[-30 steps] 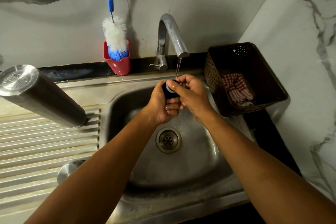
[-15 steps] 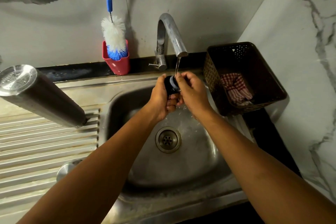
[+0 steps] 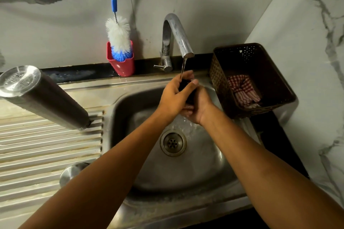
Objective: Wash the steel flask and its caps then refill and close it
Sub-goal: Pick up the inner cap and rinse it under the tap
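A small black cap (image 3: 185, 85) sits between both hands under the running tap (image 3: 176, 33), mostly hidden by fingers. My left hand (image 3: 175, 96) wraps over it from the left and above. My right hand (image 3: 198, 107) cups it from below and the right. Water falls on the hands and splashes into the steel sink (image 3: 204, 169). The steel flask (image 3: 42, 96) stands upside down on the ribbed drainboard (image 3: 46, 147) at the left. A round steel cap (image 3: 71, 172) lies on the drainboard near my left forearm.
A red holder (image 3: 122, 66) with a blue-handled white bottle brush (image 3: 118, 35) stands behind the sink. A dark basket (image 3: 270, 80) with a red checked cloth (image 3: 242, 89) sits to the right of the tap. The drain (image 3: 173, 143) lies below the hands.
The hands turned round the black cap under the stream. My left hand now covers it from above and my right hand has dropped beneath it. The flask and steel cap stayed put.
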The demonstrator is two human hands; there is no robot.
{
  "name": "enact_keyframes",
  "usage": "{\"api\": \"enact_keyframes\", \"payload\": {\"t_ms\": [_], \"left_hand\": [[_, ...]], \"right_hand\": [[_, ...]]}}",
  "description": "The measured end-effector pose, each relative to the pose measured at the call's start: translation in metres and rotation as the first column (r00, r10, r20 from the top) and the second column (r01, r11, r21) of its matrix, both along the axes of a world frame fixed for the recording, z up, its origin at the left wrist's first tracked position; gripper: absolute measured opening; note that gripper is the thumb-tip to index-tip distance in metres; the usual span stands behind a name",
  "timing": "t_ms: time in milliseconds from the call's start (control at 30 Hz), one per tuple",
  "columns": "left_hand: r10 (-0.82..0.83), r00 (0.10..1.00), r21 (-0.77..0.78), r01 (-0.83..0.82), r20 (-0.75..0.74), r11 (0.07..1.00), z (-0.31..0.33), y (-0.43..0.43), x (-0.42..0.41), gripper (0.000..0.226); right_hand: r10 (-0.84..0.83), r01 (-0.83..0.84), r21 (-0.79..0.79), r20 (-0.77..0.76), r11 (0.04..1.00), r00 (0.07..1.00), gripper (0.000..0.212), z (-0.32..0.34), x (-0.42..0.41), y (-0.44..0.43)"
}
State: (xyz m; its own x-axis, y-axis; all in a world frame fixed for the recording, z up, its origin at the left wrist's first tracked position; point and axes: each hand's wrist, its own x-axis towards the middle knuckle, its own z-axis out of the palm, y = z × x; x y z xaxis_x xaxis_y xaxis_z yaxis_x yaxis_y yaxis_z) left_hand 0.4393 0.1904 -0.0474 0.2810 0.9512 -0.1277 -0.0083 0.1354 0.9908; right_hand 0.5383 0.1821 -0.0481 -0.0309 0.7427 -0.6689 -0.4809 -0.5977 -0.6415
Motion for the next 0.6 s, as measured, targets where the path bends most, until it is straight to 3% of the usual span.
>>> {"api": "enact_keyframes", "payload": {"t_ms": [67,133,233,333,367,400,467,500,600], "left_hand": [[-0.075,0.996,-0.012,0.076,0.046,0.997,0.004,0.007,-0.007,0.049],[-0.086,0.992,-0.028,0.089,0.091,0.996,0.009,0.013,-0.011,0.049],[0.077,0.988,-0.063,-0.069,0.135,0.996,0.016,0.011,-0.003,0.025],[0.255,0.938,-0.205,-0.209,0.234,0.956,0.017,0.008,0.009,0.015],[0.308,0.910,-0.294,-0.224,0.279,0.929,0.016,0.009,0.010,0.018],[0.357,0.883,-0.382,-0.230,0.305,0.895,0.015,0.009,0.009,0.021],[0.414,0.869,-0.511,-0.235,0.271,0.827,0.008,0.014,0.005,0.029],[0.431,0.867,-0.546,-0.242,0.249,0.802,0.006,0.015,0.003,0.030],[0.469,0.856,-0.604,-0.259,0.218,0.754,0.006,0.018,0.001,0.030]], "right_hand": [[0.049,-0.051,-0.019,-0.083,0.999,0.995,0.055,0.007,0.001,-0.002],[0.052,-0.052,-0.010,-0.066,0.999,0.997,0.062,0.010,-0.004,-0.001],[-0.101,0.091,0.094,0.106,0.991,0.989,0.055,0.010,-0.022,0.004],[-0.301,0.295,0.285,-0.020,0.912,0.953,0.033,0.003,-0.033,0.007],[-0.308,0.254,0.376,0.089,0.891,0.947,0.030,0.000,-0.030,0.005],[-0.298,0.126,0.470,0.312,0.874,0.902,0.030,-0.002,-0.026,0.002],[-0.304,-0.242,0.552,0.715,0.798,0.630,0.033,-0.011,-0.015,-0.001],[-0.291,-0.381,0.523,0.803,0.762,0.520,0.036,-0.015,-0.010,-0.004],[-0.231,-0.569,0.425,0.895,0.704,0.382,0.042,-0.020,-0.002,-0.008]]}}
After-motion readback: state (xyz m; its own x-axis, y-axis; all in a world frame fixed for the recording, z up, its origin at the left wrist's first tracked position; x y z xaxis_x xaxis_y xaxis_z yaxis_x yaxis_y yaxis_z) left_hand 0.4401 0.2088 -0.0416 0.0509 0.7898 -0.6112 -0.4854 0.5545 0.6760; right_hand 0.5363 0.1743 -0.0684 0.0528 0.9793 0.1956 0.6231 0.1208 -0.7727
